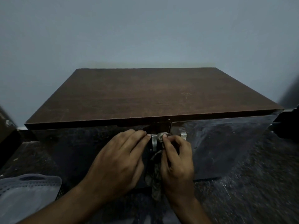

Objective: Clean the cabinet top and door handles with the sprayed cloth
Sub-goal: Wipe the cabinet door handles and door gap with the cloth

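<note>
Grey fabric at lower left [24, 191]: lying by the cabinet's foot, cut off by the edge; hard to say what it is.
Dark brown wooden cabinet top [145, 94]: lying bare and unattended just now; judging by that, door-handle step in hand.
Left hand [119, 160]: resting flat on the glossy dark left door [72, 147], fingers straight, fingertips [148, 135] touching the left brushed-metal door handle [154, 142]; holding nothing, seemingly bracing the door.
Crumpled mottled grey-green cloth [160, 136]: bunched against the left handle's right side, tail hanging down between both hands.
Right hand [176, 160]: grip curling closed, thumb and fingers pinching the cloth's bunched top.
Right brushed-metal door handle [184, 135]: standing untouched just beside the right hand, partly hidden by its knuckles.
Next move: probably calling for rubbing along the left handle, then shifting across.
Hidden: handles' lower ends, gap between the doors, any dampness in the cloth.
</note>
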### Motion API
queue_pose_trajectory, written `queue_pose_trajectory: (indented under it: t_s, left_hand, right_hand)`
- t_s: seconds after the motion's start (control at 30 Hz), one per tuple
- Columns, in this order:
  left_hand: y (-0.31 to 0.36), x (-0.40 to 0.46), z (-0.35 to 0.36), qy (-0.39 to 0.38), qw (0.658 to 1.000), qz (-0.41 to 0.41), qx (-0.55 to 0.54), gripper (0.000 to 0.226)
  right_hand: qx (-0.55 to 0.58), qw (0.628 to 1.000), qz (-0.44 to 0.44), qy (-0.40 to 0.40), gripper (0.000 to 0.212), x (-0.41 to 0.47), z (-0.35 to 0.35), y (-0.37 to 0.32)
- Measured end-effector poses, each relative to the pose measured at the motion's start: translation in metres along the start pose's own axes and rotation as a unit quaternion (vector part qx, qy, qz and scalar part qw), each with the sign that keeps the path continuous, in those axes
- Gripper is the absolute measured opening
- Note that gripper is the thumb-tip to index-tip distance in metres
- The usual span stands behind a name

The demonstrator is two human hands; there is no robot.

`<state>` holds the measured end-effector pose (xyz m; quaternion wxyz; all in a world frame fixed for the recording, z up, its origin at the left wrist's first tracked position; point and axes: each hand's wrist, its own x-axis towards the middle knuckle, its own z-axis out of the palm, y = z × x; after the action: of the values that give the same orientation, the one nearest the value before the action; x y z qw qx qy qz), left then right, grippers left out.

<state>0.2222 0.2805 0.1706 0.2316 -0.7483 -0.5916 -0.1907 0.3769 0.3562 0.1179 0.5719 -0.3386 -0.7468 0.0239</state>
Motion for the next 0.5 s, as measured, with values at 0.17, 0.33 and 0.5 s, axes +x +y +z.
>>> queue_pose_trajectory:
  t_s: [0.17, 0.33, 0.5]
  left_hand:
    - [-0.003, -0.004, -0.005, 0.027, 1.0, -0.013, -0.005, 0.043]
    - [-0.009, -0.008, -0.011, 0.039, 0.998, -0.045, 0.018, 0.043]
    - [-0.001, -0.013, -0.01, 0.006, 0.999, -0.033, 0.023, 0.047]
  right_hand:
    - [0.009, 0.997, -0.001, 0.074, 0.027, 0.025, 0.003, -0.012]
    - [-0.013, 0.999, 0.028, 0.035, 0.04, 0.001, 0.004, -0.004]
    - [-0.018, 0.999, 0.023, -0.037, 0.039, -0.033, 0.013, 0.011]
